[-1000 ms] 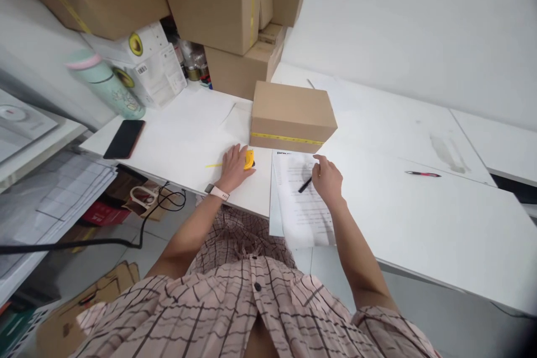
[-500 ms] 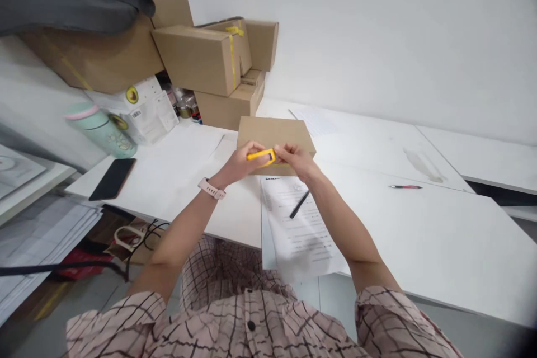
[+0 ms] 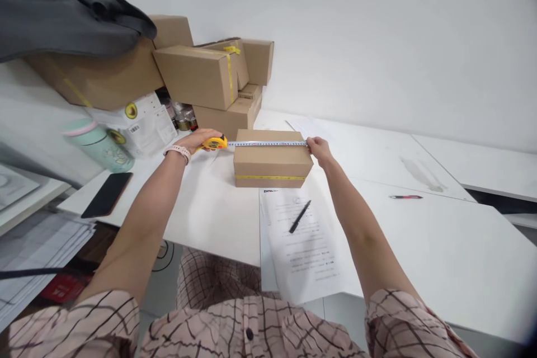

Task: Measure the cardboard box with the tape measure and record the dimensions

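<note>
A small cardboard box (image 3: 272, 166) with yellow tape around it sits on the white table (image 3: 419, 235). A yellow tape measure (image 3: 215, 143) is stretched across the box's top, its white blade (image 3: 268, 144) running left to right. My left hand (image 3: 201, 139) is closed on the tape measure's case just left of the box. At the box's right edge, my right hand (image 3: 319, 149) pinches the blade's end. A printed sheet (image 3: 302, 240) with a black pen (image 3: 298, 216) on it lies in front of the box.
Stacked cardboard boxes (image 3: 201, 75) stand at the back left, with dark cloth (image 3: 71, 17) on one. A mint bottle (image 3: 99, 144), a white carton (image 3: 146, 117) and a black phone (image 3: 107, 194) lie at the left. A red pen (image 3: 405, 197) lies to the right.
Both hands lifted the tape measure from the table, then drew its blade out across the top of the box. The camera tilted upward.
</note>
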Available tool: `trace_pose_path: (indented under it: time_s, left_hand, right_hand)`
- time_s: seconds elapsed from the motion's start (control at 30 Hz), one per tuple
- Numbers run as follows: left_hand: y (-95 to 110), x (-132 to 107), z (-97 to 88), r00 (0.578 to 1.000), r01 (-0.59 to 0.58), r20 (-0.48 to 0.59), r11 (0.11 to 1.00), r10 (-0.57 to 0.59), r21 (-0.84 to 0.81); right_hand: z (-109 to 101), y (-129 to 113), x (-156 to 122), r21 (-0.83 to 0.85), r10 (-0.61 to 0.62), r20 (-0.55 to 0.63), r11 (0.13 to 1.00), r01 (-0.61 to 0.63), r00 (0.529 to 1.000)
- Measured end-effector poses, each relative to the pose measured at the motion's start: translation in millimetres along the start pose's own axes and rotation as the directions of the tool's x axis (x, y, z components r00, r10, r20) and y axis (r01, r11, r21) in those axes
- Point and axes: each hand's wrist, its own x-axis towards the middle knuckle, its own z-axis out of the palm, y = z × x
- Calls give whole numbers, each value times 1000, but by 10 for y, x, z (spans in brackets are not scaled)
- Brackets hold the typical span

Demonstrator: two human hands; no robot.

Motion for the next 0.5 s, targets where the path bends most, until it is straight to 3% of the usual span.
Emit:
trace_pose_path:
  time_s: [0.13, 0.3, 0.5]
  left_hand:
    - [73, 126, -18, 997, 21, 67, 997, -26, 74]
    - [172, 209, 29, 993, 29, 112, 991, -44, 130]
    - [130, 196, 47, 993, 19, 115, 990, -36, 143]
  right_hand:
    - [105, -6, -63, -166, 3, -12, 986, -5, 1000]
    - [127, -10, -87, -203, 74, 41, 977, -64, 996]
    - [148, -88, -110, -467, 7, -10, 884, -11, 1000]
